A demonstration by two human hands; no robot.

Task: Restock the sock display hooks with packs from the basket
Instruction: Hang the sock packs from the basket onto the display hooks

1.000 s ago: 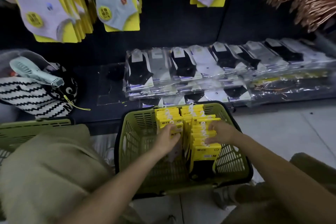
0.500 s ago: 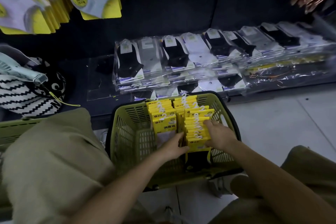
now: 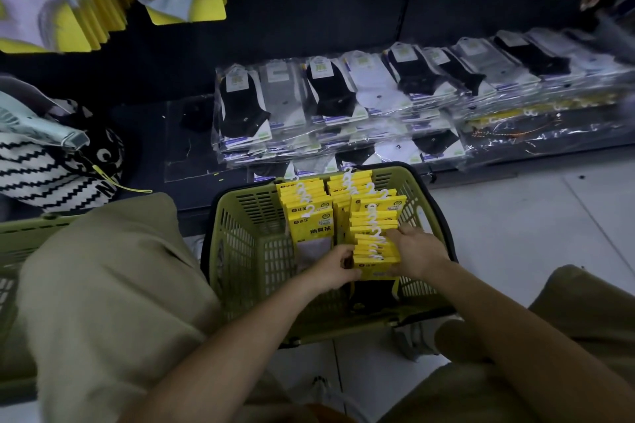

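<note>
Dim and underexposed, murkiest across the black backing beyond the left hand (image 3: 335,266) and right hand (image 3: 417,251). Brightest on the yellow packs (image 3: 374,240) in the grip and the pale floor (image 3: 515,233) to its right. Glints off plastic-wrapped socks (image 3: 343,103) further out; smeared by blur far right, bowed at the edges.

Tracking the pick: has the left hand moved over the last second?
Yes. Against the basket, the left hand came off the left row of packs toward the near rim, to the right row's front pack.

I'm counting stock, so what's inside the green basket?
Rows of upright yellow sock packs stand in the basket. The left hand and right hand grip the nearest ones. The basket floor under the packs is hidden.
</note>
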